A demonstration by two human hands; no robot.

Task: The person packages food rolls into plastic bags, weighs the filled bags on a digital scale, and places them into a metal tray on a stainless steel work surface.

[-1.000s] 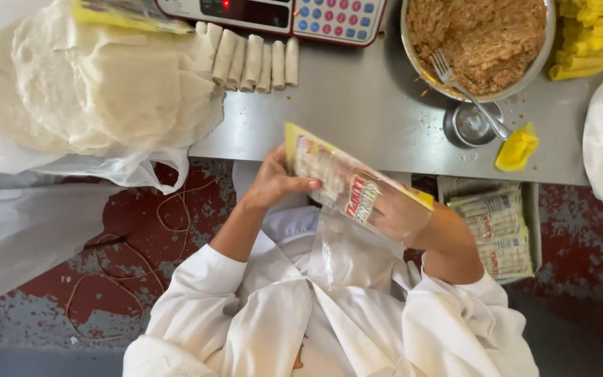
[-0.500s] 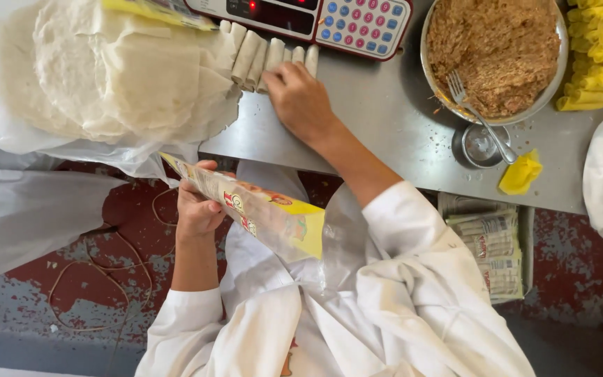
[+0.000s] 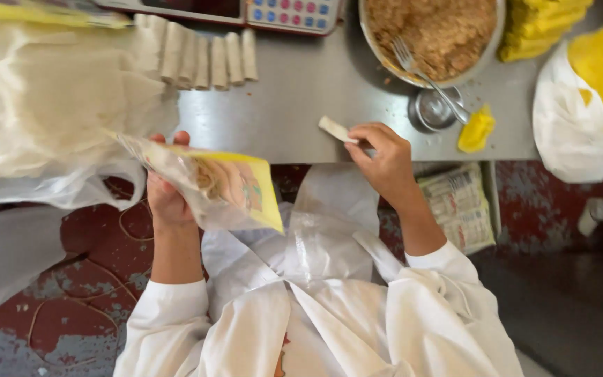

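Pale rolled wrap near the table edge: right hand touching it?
Touching. Head view shows the right hand with fingers pinching one end of the pale rolled wrap.

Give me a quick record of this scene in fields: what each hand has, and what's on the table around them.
left hand: holds clear bag with yellow panel
right hand: grip on one pale roll
row of rolls: lying on metal table
bowl of brown filling: holds a fork
small metal cup: beside the bowl

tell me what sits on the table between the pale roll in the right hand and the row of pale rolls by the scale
Nothing: in the head view only bare grey metal table lies between the single pale roll pinched by the right hand and the row of pale rolls.
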